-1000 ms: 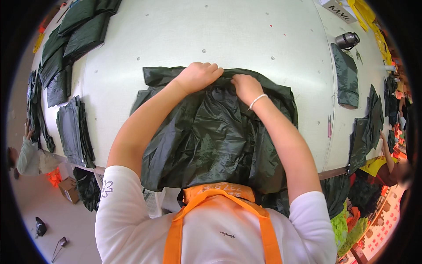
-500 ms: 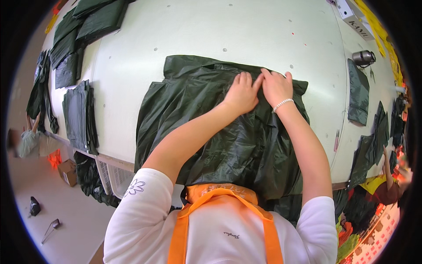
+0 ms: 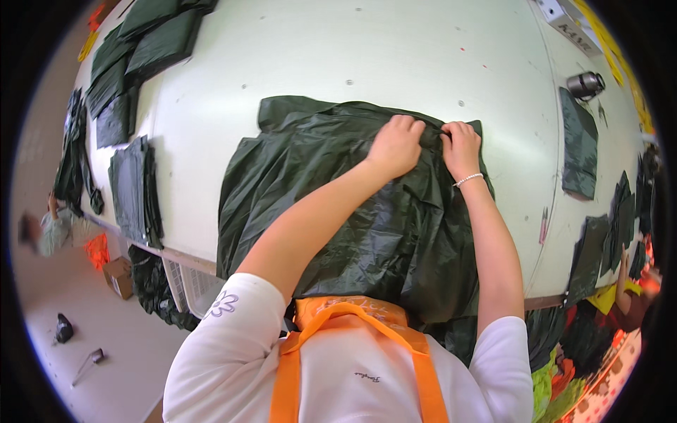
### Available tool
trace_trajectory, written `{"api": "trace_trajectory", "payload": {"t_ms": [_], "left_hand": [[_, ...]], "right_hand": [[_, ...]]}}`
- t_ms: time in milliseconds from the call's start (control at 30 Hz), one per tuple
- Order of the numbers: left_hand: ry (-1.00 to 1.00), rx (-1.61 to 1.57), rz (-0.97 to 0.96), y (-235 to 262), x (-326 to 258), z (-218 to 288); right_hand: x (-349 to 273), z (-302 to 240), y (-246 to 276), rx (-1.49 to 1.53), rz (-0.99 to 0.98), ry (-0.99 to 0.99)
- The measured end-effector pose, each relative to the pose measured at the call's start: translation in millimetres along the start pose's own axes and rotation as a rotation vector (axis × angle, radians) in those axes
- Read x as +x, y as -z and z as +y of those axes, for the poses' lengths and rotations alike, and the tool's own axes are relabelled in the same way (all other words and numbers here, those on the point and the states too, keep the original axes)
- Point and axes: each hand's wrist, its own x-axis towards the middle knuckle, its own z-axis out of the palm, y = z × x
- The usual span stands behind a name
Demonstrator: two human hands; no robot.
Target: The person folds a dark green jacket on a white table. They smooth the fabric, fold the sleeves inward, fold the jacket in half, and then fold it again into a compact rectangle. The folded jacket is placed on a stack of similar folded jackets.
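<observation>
A: Your wide, pale, rounded counter [image 3: 395, 63] fills most of the view, with a grey floor off to your left where a small cardboard box [image 3: 118, 276] sits below the counter's edge.

B: And what lies under your hands?

A: A large sheet of dark green, glossy plastic fabric [image 3: 331, 204], crumpled and spread flat across the counter's middle, its near end hanging over the edge towards your orange apron [image 3: 352, 352]. Your left hand [image 3: 395, 144] and your right hand [image 3: 462, 146] sit close together at the sheet's far edge, just beside each other.

B: How is each grip set?

A: Your left hand's fingers are curled down onto the fabric, pinching a fold at the far edge. Your right hand's grip is narrow too, fingers bunched on the same edge; a thin beaded bracelet [image 3: 468, 180] circles that wrist.

B: What else is on the counter?

A: Stacks of folded dark green pieces [image 3: 130, 187] lie along your left side, and more folded ones [image 3: 151, 46] at the far left corner. A flat dark green piece [image 3: 580, 144] lies well apart on your right, with a small dark metal cylinder [image 3: 585, 84] just beyond it.
</observation>
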Motion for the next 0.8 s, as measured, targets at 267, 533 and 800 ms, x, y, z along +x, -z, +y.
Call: {"api": "trace_trajectory", "payload": {"t_ms": [267, 533, 800], "left_hand": [[0.306, -0.295, 0.044, -5.4, 24.9, 22.8], [0.378, -0.357, -0.008, -11.4, 31.7, 18.6], [0.206, 0.362, 0.009, 33.8, 19.8, -22.1]], "right_hand": [[1.8, -13.8, 19.8, 0.205, 0.105, 0.017], [0.4, -9.1, 19.6, 0.222, 0.122, 0.037], [-3.9, 16.3, 28.8, 0.117, 0.119, -0.069]]}}
